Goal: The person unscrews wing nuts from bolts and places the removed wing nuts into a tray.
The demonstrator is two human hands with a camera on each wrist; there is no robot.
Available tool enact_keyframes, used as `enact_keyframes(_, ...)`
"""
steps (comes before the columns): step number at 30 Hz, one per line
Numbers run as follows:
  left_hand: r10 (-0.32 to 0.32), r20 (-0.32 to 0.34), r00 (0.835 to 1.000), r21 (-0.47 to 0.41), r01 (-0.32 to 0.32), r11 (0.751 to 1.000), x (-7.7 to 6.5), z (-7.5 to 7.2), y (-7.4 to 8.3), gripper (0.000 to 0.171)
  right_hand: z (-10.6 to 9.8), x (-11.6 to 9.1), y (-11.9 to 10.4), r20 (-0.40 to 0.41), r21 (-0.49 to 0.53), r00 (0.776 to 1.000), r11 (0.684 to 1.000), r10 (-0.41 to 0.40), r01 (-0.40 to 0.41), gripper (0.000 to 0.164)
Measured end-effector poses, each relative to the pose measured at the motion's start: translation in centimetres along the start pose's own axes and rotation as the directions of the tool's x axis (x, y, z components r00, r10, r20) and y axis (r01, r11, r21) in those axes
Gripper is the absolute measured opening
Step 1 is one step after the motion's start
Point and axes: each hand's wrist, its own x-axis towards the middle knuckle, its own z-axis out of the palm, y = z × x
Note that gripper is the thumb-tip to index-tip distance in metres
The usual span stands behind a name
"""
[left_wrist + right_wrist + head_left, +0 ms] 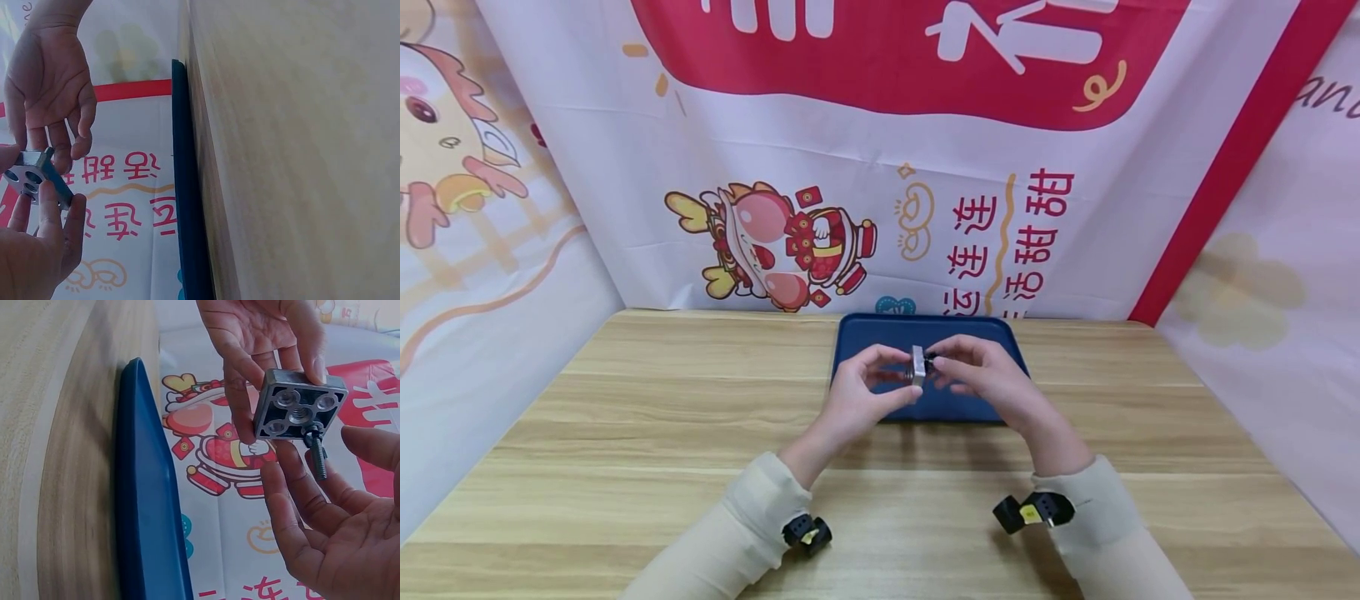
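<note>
Over the blue tray (970, 407), my left hand (859, 396) grips a small square metal plate (301, 406) by its edges between thumb and fingers. The plate stands upright, with round holes at its corners and a larger threaded hole in the middle. A threaded bolt (319, 459) sticks out of one corner hole on the side facing my right hand (988, 375). The right fingers (312, 500) are loosely bent around the bolt. In the right wrist view, the right thumb (372, 445) stands apart from it.
The tray lies at the back of a wooden table (700, 433), close to a printed cloth (880, 150) that hangs behind it. More printed cloth hangs at both sides. A small black camera (1026, 510) is strapped to the right wrist, another (808, 533) to the left.
</note>
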Motion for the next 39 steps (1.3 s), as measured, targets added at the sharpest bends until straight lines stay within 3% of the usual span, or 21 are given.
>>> enact_keyframes(5,0.008,-0.003,1.0,-0.005,-0.008,1.0,0.1,0.0,-0.1,0.035,0.0,0.0,-0.1,-0.011,0.014,1.0,1.0,0.005,-0.005,0.04)
enact_keyframes(11,-0.006,-0.005,1.0,0.005,0.006,1.0,0.1,0.0,-0.1,0.033,0.2,0.3,0.1,-0.026,0.097,0.997,0.993,0.076,-0.073,0.05)
enact_keyframes(18,0.004,0.004,1.0,0.007,-0.004,1.0,0.1,0.1,0.0,0.036,1.0,0.6,0.4,0.056,0.294,0.989,0.944,0.137,-0.148,0.047)
enact_keyframes(22,-0.001,0.009,1.0,0.009,0.001,1.0,0.0,0.1,0.0,0.036,1.3,0.6,0.5,0.061,0.344,0.989,0.928,0.134,-0.147,0.039)
enact_keyframes(39,-0.019,0.007,1.0,-0.027,0.019,0.999,-0.1,0.2,0.0,0.036,1.2,0.6,0.5,0.004,0.348,0.997,0.935,0.078,-0.074,0.018)
